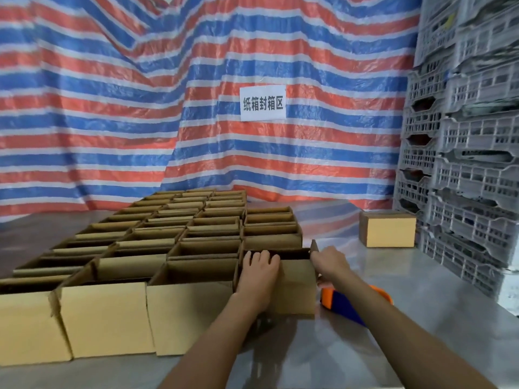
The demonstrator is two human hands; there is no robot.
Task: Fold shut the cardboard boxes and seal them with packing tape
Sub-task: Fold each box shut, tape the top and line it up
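Note:
Several open cardboard boxes (pixel 179 242) stand in rows on a metal table (pixel 351 346). My left hand (pixel 257 272) lies on the near flap of the box at the front right (pixel 297 290), fingers hooked over its top edge. My right hand (pixel 330 262) grips that box's right side flap at the corner. An orange and blue tape dispenser (pixel 334 300) lies on the table just right of this box, partly hidden under my right forearm. A closed box (pixel 389 230) sits alone at the far right of the table.
Grey plastic crates (pixel 463 164) are stacked high along the right edge of the table. A red, white and blue striped tarp (pixel 140 108) with a white paper sign (pixel 262 103) hangs behind the table.

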